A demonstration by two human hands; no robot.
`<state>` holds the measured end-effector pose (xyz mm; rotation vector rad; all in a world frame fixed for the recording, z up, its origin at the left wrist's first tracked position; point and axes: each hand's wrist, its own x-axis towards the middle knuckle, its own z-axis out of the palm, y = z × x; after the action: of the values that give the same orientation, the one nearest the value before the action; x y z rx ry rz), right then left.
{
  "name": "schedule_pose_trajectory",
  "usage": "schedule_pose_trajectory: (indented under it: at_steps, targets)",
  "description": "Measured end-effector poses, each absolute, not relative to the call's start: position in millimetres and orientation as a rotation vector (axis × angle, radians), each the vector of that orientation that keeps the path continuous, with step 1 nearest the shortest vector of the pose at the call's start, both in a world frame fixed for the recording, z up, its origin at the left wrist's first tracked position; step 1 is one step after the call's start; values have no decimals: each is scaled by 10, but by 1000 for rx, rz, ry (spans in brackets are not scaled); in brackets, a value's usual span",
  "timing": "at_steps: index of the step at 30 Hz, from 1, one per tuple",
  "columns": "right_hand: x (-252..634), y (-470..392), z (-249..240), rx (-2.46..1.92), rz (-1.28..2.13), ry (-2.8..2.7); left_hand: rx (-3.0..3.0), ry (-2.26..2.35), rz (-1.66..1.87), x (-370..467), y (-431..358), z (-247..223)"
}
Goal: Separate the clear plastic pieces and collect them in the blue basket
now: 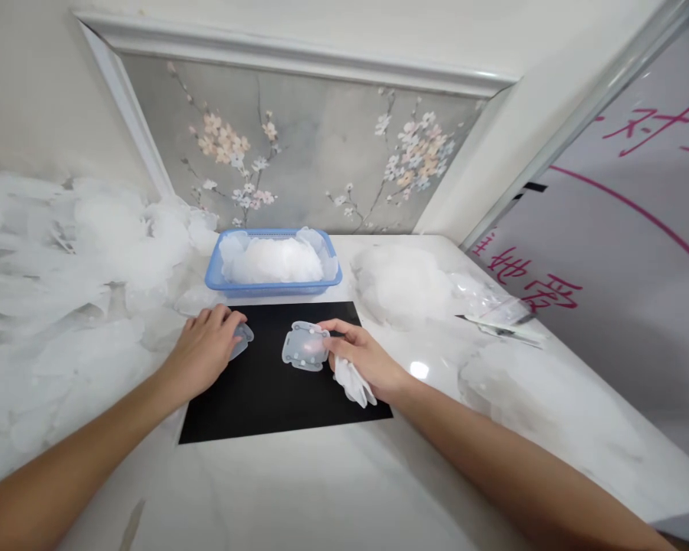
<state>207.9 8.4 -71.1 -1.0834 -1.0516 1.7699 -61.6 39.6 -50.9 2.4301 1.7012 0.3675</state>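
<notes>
A translucent plastic piece [305, 347] with rounded tabs and small dots along its edges is pinched between the thumb and forefinger of my right hand [370, 360], over the black mat [287, 405]. Tucked under the other fingers of that hand is a bunch of thin white pieces [353, 383]; their exact kind is unclear. At the mat's left edge, my left hand [207, 348] has its fingers curled over another translucent plastic piece [242, 340], partly hidden by the hand.
Behind the mat stands a blue basket [272, 290] filled with white translucent pieces. A large heap of similar pieces [103, 237] spreads over the left side. To the right are a filled clear bag [402, 279] and a whiteboard [625, 252] with red writing.
</notes>
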Motion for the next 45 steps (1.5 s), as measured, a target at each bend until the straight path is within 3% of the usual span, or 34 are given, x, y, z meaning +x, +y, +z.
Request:
schedule_pose_trajectory:
  at_steps: [19,22,29,45]
  targets:
    - [2093,91,-779,-965,1733,-1018,1302,1251,729,-311,272,-456]
    - [2087,63,-777,-1044,1567,-1213,1126,1182,774,-262,216,-478]
    - [2053,-54,-761,-1279,706,-1868,874,996,799,-188,162,-480]
    - [2022,-28,-871,-1245,309,-2280,763,904,805,-180,139,-460]
